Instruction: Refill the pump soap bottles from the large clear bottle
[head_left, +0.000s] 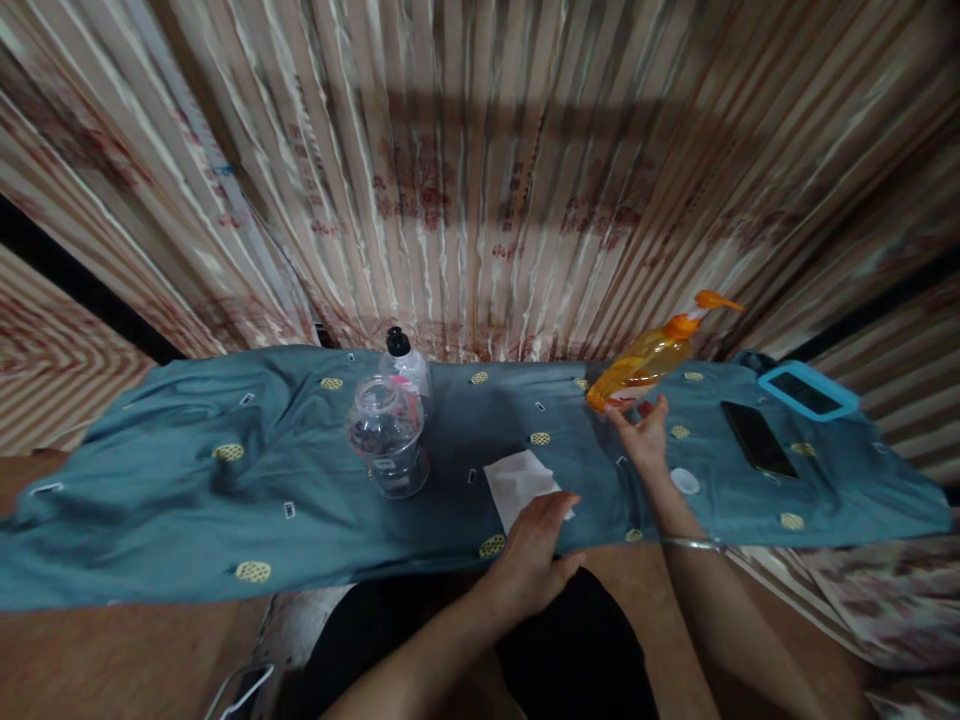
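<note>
My right hand (643, 437) is at the lower end of an orange pump bottle (637, 370), with thumb and fingers to either side of it. The bottle leans to the right, its orange nozzle at the top. My left hand (534, 553) hovers by the table's front edge, thumb apart from the fingers, nothing seen in it. Just past its fingertips lies a folded white tissue (516, 482), partly hidden by the hand. A small white round lid (684, 481) lies beside my right wrist.
A clear plastic jar (386, 440) stands left of centre, before a white bottle with a black cap (409, 365). To the right lie a black phone (757, 440) and a blue-framed device (808, 390). A teal patterned cloth (180, 500) covers the table; a patterned curtain (480, 180) hangs behind.
</note>
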